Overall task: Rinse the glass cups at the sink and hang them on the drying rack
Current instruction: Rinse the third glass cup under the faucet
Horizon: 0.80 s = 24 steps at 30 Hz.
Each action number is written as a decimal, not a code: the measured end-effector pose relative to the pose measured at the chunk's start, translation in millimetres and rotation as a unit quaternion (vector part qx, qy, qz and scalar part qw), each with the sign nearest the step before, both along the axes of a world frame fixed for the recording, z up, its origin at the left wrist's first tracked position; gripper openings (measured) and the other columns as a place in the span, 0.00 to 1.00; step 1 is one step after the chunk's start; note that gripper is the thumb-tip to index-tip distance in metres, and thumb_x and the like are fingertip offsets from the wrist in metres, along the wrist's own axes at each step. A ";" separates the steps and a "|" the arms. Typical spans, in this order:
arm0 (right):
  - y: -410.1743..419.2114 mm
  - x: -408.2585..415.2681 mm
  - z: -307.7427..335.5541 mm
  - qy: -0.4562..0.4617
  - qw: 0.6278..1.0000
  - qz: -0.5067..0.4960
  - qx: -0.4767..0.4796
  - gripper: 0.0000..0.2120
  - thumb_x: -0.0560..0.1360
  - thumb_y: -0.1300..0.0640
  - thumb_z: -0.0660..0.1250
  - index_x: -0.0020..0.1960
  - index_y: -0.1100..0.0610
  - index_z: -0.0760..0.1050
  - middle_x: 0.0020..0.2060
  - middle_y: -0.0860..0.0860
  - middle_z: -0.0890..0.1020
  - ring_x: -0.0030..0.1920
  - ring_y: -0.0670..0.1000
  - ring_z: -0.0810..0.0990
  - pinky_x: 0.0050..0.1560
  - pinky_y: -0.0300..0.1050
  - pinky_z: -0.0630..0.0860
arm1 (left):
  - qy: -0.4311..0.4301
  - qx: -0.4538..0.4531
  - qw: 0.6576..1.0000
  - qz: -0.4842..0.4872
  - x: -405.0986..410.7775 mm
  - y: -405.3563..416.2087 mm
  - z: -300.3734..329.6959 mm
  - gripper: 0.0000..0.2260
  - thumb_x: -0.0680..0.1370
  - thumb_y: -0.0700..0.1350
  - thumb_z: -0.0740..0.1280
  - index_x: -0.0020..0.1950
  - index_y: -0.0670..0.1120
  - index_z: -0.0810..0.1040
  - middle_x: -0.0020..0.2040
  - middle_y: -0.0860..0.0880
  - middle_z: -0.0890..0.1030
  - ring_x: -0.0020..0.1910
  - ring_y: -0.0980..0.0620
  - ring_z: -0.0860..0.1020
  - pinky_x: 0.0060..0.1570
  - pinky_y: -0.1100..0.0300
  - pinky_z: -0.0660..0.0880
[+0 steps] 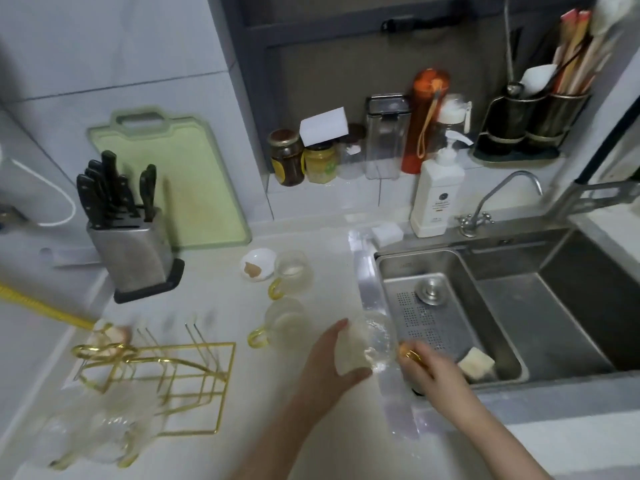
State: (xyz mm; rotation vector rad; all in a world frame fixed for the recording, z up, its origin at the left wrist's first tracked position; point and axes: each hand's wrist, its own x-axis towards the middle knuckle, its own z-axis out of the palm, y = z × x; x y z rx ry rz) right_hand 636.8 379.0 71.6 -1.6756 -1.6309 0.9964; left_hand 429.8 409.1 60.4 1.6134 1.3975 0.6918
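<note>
A clear glass cup (372,342) with a yellow handle lies on its side between my hands, just left of the steel sink (460,268). My left hand (332,362) grips its base end. My right hand (429,368) pinches the yellow handle. Two more glass cups stand on the counter: one (292,273) beside a white dish, another (282,322) nearer me. The gold wire drying rack (162,372) stands at the left, with blurred glass cups (93,441) hanging at its near left side.
A knife block (130,244) and green cutting board (180,181) stand at the back left. Jars, bottles and a white soap dispenser (436,199) line the back ledge by the faucet (498,199). A sponge (476,365) lies in the sink tray. A white dish (258,268) sits on the counter.
</note>
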 end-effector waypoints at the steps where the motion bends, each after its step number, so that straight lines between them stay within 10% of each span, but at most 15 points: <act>1: -5.8 7.1 5.3 0.014 1.000 -0.021 0.003 0.07 0.76 0.60 0.65 0.45 0.48 0.74 0.36 0.52 0.82 0.40 0.45 0.80 0.41 0.33 0.72 | -0.007 0.017 1.000 -0.017 7.4 2.1 3.5 0.37 0.61 0.63 0.73 0.66 0.66 0.61 0.67 0.64 0.68 0.65 0.66 0.67 0.68 0.56 0.67; 10: -70.2 65.2 25.8 0.090 0.973 -0.211 0.039 0.03 0.76 0.57 0.66 0.48 0.51 0.76 0.47 0.39 0.82 0.48 0.41 0.81 0.51 0.35 0.74 | -0.045 0.044 0.979 -0.194 96.1 6.8 28.8 0.39 0.65 0.55 0.75 0.70 0.65 0.59 0.69 0.67 0.66 0.69 0.66 0.65 0.71 0.57 0.64; 15: -95.1 109.9 29.0 0.052 0.963 -0.260 0.045 0.05 0.75 0.58 0.67 0.49 0.48 0.76 0.41 0.48 0.84 0.43 0.45 0.81 0.47 0.38 0.75 | -0.063 0.038 0.971 -0.229 149.8 -7.9 25.9 0.38 0.64 0.59 0.75 0.68 0.70 0.58 0.68 0.67 0.67 0.70 0.65 0.65 0.71 0.56 0.64; 21: -90.2 181.0 22.2 0.010 0.952 -0.301 0.055 0.04 0.75 0.53 0.67 0.49 0.49 0.77 0.40 0.46 0.84 0.42 0.43 0.81 0.46 0.41 0.76 | -0.098 0.031 0.965 -0.240 222.7 -16.2 49.0 0.24 0.70 0.41 0.75 0.57 0.65 0.72 0.55 0.69 0.78 0.54 0.68 0.77 0.50 0.74 0.72; 24: -82.3 228.9 27.0 0.003 0.956 -0.289 0.050 0.06 0.74 0.50 0.67 0.50 0.50 0.77 0.41 0.46 0.84 0.44 0.44 0.81 0.48 0.44 0.77 | -0.097 0.019 0.972 -0.214 268.6 -21.6 54.6 0.23 0.69 0.48 0.75 0.55 0.71 0.72 0.54 0.67 0.80 0.54 0.66 0.78 0.52 0.67 0.75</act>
